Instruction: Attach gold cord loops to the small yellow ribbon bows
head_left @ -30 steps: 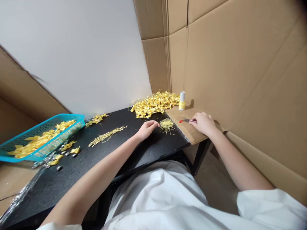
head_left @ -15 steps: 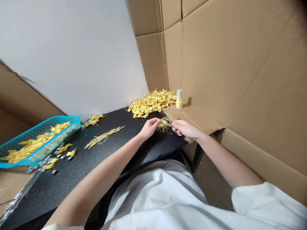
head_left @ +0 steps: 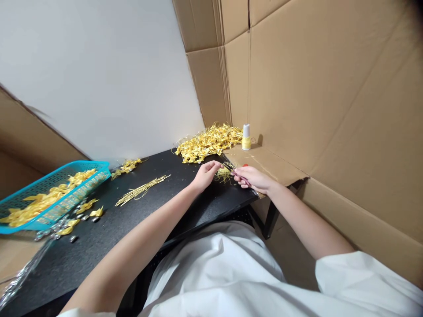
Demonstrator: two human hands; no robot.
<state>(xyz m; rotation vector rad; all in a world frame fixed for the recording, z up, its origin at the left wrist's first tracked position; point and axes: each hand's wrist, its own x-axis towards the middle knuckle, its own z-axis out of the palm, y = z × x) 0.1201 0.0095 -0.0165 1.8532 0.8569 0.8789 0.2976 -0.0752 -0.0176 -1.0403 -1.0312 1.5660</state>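
My left hand [head_left: 205, 173] is closed in a pinch on a small tangle of yellow thread [head_left: 224, 175] at the right end of the black table [head_left: 139, 220]. My right hand [head_left: 253, 178] is closed on small red-handled scissors [head_left: 238, 174], their tip at the same tangle. The two hands nearly meet over the thread. A spool of yellow thread [head_left: 246, 137] stands upright on a cardboard flap [head_left: 264, 160] just behind them.
A heap of yellow ribbon bows [head_left: 208, 143] lies in the back corner. A bundle of gold strands [head_left: 142, 189] lies mid-table. At the left, a blue basket [head_left: 49, 193] holds yellow bows, with loose bows and small metal pieces [head_left: 79, 211] beside it. Cardboard walls [head_left: 330, 97] close off the right.
My right hand picked up the scissors from the cardboard flap and brought them left to the thread tangle. My left hand closed on the tangle and lifted it slightly.
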